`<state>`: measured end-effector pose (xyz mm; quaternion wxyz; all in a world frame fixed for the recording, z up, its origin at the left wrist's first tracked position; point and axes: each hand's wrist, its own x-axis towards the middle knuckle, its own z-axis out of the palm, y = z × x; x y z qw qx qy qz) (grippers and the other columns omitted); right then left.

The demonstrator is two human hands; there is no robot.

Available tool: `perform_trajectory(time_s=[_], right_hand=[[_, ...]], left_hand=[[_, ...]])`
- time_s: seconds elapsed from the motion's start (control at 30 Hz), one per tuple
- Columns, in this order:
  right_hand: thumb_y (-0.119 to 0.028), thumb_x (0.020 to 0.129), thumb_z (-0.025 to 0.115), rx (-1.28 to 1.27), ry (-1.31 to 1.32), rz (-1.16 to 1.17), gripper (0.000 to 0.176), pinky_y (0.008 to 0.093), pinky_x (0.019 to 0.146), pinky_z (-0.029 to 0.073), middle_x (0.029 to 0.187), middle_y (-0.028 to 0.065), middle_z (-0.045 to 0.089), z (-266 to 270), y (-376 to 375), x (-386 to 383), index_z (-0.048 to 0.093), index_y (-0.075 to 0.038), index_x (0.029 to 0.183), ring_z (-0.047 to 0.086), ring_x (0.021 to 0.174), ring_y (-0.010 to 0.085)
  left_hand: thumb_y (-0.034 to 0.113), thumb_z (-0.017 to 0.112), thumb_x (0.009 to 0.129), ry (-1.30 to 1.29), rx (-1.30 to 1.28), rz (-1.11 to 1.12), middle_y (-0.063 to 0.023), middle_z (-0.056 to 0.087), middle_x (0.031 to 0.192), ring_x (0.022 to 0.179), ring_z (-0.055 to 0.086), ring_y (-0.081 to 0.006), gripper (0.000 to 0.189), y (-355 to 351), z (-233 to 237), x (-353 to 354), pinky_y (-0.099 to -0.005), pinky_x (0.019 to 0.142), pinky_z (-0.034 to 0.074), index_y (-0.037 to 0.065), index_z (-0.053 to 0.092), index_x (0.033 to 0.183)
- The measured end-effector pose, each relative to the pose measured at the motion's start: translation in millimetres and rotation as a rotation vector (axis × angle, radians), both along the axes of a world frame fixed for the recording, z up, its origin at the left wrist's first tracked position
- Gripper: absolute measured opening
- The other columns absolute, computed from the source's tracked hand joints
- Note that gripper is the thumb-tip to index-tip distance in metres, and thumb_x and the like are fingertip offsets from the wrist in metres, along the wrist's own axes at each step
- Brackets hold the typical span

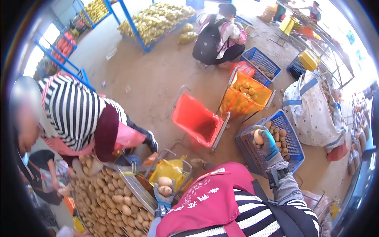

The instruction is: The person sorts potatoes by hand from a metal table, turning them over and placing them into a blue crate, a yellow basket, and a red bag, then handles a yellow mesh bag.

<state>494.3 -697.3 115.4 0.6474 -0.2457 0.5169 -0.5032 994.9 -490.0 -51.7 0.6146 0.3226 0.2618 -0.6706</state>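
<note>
My right hand, in a blue and grey glove, is closed around a pale potato. It is held over a blue plastic crate with several potatoes inside. On the other side of my body, my gloved left hand is closed on two potatoes, one light and one browner. This hand is beside the metal edge of a sorting table heaped with potatoes. A yellow bag hangs in a frame just beyond it.
An open red bag and an orange bag of potatoes stand on frames ahead. A person in stripes leans over the table at left. Another person crouches farther off near a blue crate. A white sack stands at right.
</note>
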Motion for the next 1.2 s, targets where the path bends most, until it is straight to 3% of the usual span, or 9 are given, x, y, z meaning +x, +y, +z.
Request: perform_trajectory(time_s=[0.23, 0.3, 0.57, 0.63, 0.7, 0.77, 0.87, 0.97, 1.2], right_hand=[[-0.022, 0.089, 0.058, 0.105, -0.086, -0.171, 0.034, 0.0249, 0.045, 0.047, 0.096, 0.0095, 0.063, -28, 42, -29, 0.053, -0.008, 0.119, 0.065, 0.066, 0.0197], [-0.02, 0.09, 0.058, 0.123, -0.068, -0.113, 0.03, 0.025, 0.045, 0.048, 0.096, 0.0099, 0.063, -23, 44, -26, 0.053, -0.008, 0.117, 0.065, 0.068, 0.02], [-0.018, 0.085, 0.064, 0.187, -0.036, -0.037, 0.035, 0.0247, 0.047, 0.046, 0.095, 0.0077, 0.06, -28, 20, -10, 0.053, -0.007, 0.116, 0.063, 0.066, 0.017], [-0.019, 0.086, 0.064, 0.196, -0.033, -0.069, 0.036, 0.0262, 0.048, 0.047, 0.097, 0.0083, 0.059, -37, 12, -8, 0.053, -0.007, 0.117, 0.063, 0.067, 0.0173], [-0.019, 0.087, 0.064, 0.217, -0.044, -0.071, 0.035, 0.0276, 0.05, 0.05, 0.097, 0.0084, 0.059, -41, 4, -6, 0.052, -0.006, 0.117, 0.064, 0.07, 0.0183], [-0.017, 0.087, 0.063, 0.247, -0.065, -0.052, 0.033, 0.0288, 0.054, 0.053, 0.097, 0.0082, 0.06, -37, -4, 0, 0.053, -0.006, 0.117, 0.066, 0.076, 0.0201], [-0.019, 0.089, 0.064, 0.288, -0.028, 0.07, 0.037, 0.0299, 0.058, 0.056, 0.1, 0.0083, 0.059, -17, -13, 13, 0.051, -0.005, 0.122, 0.067, 0.083, 0.0211], [-0.021, 0.091, 0.064, 0.277, -0.216, 0.127, 0.04, 0.0285, 0.06, 0.056, 0.101, 0.0079, 0.059, -26, -17, 15, 0.05, -0.005, 0.125, 0.067, 0.086, 0.0211], [-0.008, 0.08, 0.072, 0.228, 0.01, 0.388, 0.055, 0.0285, 0.068, 0.057, 0.105, 0.005, 0.06, -18, -6, 25, 0.05, -0.008, 0.129, 0.065, 0.089, 0.0154]], left_hand=[[0.053, 0.058, 0.086, -0.216, 0.207, -0.033, -0.0112, 0.061, 0.118, 0.105, 0.061, -0.0399, 0.046, -43, 51, -17, -0.0507, 0.082, 0.058, 0.024, 0.061, 0.12], [0.055, 0.06, 0.085, -0.286, 0.163, -0.099, -0.01, 0.063, 0.109, 0.096, 0.064, -0.0352, 0.045, -37, 30, -13, -0.0487, 0.074, 0.06, 0.02, 0.062, 0.113], [0.053, 0.062, 0.084, -0.144, 0.302, -0.126, -0.0076, 0.064, 0.101, 0.09, 0.063, -0.0283, 0.045, -33, -21, 14, -0.0489, 0.074, 0.059, 0.014, 0.062, 0.106], [0.05, 0.061, 0.085, 0.077, 0.211, -0.162, -0.0169, 0.048, 0.129, 0.109, 0.054, -0.0384, 0.059, -27, -35, 30, -0.0542, 0.086, 0.053, 0.015, 0.047, 0.129], [0.05, 0.059, 0.086, -0.172, 0.423, -0.239, -0.0192, 0.026, 0.145, 0.116, 0.048, -0.042, 0.07, -34, -10, 19, -0.055, 0.088, 0.051, 0.016, 0.032, 0.141], [0.05, 0.06, 0.086, -0.19, 0.353, -0.29, -0.0184, 0.016, 0.149, 0.119, 0.046, -0.0396, 0.078, -30, -3, 22, -0.0555, 0.092, 0.049, 0.019, 0.023, 0.147], [0.049, 0.062, 0.085, -0.306, 0.269, -0.371, -0.0193, 0.004, 0.158, 0.144, 0.018, -0.0368, 0.083, -29, 21, 17, -0.0559, 0.102, 0.042, 0.02, 0.021, 0.151], [0.048, 0.06, 0.088, -0.462, 0.15, -0.495, -0.0189, 0.007, 0.156, 0.143, 0.02, -0.0353, 0.076, -23, 26, 27, -0.0554, 0.103, 0.041, 0.017, 0.025, 0.149], [0.036, 0.052, 0.099, -0.643, -0.139, -0.643, -0.0126, 0.052, 0.122, 0.11, 0.056, -0.0258, 0.052, -38, 79, 25, -0.0461, 0.096, 0.05, 0.009, 0.037, 0.14]])
